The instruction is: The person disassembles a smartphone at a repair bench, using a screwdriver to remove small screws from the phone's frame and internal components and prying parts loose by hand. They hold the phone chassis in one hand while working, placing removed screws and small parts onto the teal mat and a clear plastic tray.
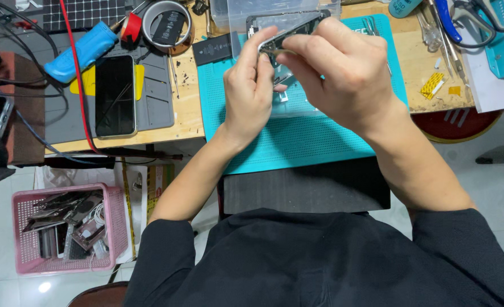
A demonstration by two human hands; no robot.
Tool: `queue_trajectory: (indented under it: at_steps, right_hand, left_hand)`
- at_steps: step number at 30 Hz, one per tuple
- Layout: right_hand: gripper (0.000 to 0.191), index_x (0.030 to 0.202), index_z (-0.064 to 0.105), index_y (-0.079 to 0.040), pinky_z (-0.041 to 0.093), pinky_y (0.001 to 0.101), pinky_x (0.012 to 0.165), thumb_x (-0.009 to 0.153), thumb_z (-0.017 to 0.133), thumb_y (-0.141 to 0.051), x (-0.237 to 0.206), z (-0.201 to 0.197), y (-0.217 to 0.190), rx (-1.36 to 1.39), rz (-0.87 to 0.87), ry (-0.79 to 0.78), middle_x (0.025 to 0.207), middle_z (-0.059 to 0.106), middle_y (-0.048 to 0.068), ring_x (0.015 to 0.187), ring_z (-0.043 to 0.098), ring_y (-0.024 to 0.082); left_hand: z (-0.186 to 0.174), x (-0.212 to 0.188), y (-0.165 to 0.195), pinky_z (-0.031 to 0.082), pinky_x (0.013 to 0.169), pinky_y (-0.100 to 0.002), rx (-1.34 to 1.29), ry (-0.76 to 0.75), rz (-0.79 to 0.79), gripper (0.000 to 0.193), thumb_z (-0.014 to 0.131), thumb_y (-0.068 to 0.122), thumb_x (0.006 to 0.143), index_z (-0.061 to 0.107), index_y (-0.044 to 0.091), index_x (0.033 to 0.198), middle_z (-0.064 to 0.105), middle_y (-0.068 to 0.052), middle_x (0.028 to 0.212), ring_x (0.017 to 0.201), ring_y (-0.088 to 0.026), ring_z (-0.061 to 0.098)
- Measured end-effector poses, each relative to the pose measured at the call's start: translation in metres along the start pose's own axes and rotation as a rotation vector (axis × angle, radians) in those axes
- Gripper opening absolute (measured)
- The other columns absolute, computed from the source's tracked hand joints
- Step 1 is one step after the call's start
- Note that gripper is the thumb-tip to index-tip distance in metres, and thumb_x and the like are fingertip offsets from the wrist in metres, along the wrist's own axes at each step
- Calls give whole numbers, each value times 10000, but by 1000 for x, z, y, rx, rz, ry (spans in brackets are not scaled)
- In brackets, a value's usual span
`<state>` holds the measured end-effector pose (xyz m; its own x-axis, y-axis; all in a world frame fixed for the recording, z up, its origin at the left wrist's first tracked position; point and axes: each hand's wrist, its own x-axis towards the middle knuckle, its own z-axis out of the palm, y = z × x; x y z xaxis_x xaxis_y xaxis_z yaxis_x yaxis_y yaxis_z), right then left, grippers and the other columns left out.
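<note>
At the far left, on the floor below the counter (186,116), stands a pink plastic basket (115,227) filled with phone parts and cables. Above it on the counter lies a grey work mat (155,96) carrying a dark-screened smartphone (115,95) that rests partly on a yellow card (87,82); a red cable (77,68) runs down past its left edge, and a blue-handled tool (80,52) lies tilted just beyond the phone's top. Near that sit a small red tape roll (131,27) and a larger grey tape ring (166,23).

Toward the middle, a teal mat (297,136) covers the counter in front of the person. Over it the left hand (251,91) is raised, its thumb and fingers pinched on the left end of an opened phone frame (283,31), which is held up off the mat and tilted, its far end reaching away from the body. The right hand (343,71) is curled, fingers pressed together, touching the same frame from the right and covering most of its lower part; a thin metal tool (274,52) shows between the two hands, though which fingers grip it cannot be told. Small silvery parts (282,94) lie on the mat directly beneath the hands.

Further right, tweezers (445,54) and scraps of yellow tape (432,85) lie on bare wood, with blue-handled pliers (448,20) at the top edge
</note>
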<state>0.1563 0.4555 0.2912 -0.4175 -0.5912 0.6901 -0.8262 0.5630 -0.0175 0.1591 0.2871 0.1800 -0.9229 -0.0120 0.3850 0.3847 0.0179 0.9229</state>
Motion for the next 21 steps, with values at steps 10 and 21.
queue_trajectory:
  at_steps: [10, 21]
  right_hand:
    - [216, 1067, 738, -65, 494, 321, 630, 920, 883, -1, 0, 0, -1, 89, -1, -2, 893, 599, 59, 733, 639, 199]
    - [190, 1079, 758, -36, 496, 347, 618, 926, 868, -7, 9, 6, -3, 134, 15, -23, 850, 579, 80, 719, 642, 232]
  left_hand:
    - [-1, 0, 7, 649, 748, -284, -49, 9, 6, 358, 417, 22, 1140, 533, 43, 1479, 513, 50, 791, 708, -4, 522]
    - [-10, 4, 3, 677, 709, -245, -57, 60, 27, 358, 408, 44, 1168, 525, 38, 1506, 726, -53, 982, 791, -38, 693]
